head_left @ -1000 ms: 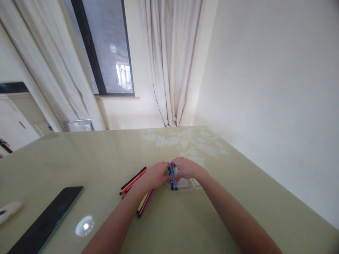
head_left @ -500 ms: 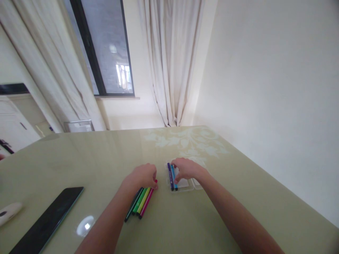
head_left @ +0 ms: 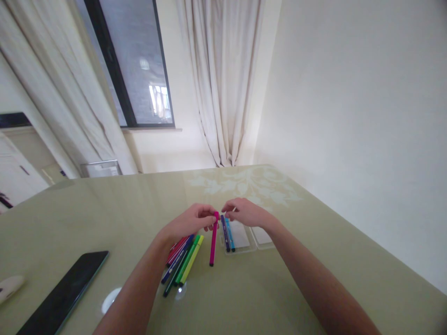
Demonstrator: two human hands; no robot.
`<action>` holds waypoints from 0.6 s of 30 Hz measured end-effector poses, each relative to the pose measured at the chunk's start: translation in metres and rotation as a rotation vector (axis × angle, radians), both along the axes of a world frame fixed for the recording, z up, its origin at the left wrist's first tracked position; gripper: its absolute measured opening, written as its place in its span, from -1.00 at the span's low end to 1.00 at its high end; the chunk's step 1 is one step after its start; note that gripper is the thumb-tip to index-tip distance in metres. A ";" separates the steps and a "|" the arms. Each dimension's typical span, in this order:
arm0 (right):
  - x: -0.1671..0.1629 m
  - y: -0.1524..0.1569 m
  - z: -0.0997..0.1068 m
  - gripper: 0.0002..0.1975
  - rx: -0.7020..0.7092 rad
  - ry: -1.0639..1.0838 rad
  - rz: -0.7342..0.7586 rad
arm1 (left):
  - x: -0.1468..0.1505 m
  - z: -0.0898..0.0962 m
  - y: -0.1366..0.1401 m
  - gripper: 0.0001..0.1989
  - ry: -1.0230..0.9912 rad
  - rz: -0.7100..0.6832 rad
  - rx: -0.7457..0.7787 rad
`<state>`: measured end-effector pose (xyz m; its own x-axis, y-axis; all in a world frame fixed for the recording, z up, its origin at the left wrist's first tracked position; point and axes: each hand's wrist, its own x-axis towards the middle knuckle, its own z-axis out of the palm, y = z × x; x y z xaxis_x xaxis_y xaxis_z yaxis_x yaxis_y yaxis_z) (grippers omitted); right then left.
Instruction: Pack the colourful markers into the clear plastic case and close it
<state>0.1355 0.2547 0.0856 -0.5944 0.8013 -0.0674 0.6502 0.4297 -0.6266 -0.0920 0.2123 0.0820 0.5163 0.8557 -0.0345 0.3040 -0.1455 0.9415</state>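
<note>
Cream curtains (head_left: 226, 83) hang beyond the table (head_left: 244, 298). On my feed, the left hand (head_left: 194, 218) pinches 1 magenta pen (head_left: 213, 244) by its far end, just left of the clear case (head_left: 241, 236); earlier it lay beside the loose pens (head_left: 186, 264), at least 5. The right hand (head_left: 246, 212) has shifted slightly farther, part-curled at the case's far end; I cannot tell whether it grips anything. 2 pens (head_left: 231, 237) lie inside the case.

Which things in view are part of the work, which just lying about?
In use:
magenta pen, in left hand
clear case, purple pen and light blue pen inside
loose pens

Lying about:
black tablet
white object, left edge
</note>
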 end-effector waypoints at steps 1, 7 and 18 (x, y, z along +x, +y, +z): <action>-0.001 -0.001 0.004 -0.76 -0.074 0.109 -0.001 | 0.003 -0.003 0.001 -0.74 -0.069 0.030 -0.003; -0.002 -0.007 0.008 -0.56 -0.394 0.363 0.054 | 0.017 -0.021 0.010 -0.67 -0.263 0.162 -0.068; -0.005 -0.007 0.005 -0.57 -0.414 0.383 0.081 | 0.033 -0.023 0.009 -0.59 -0.337 0.369 -0.039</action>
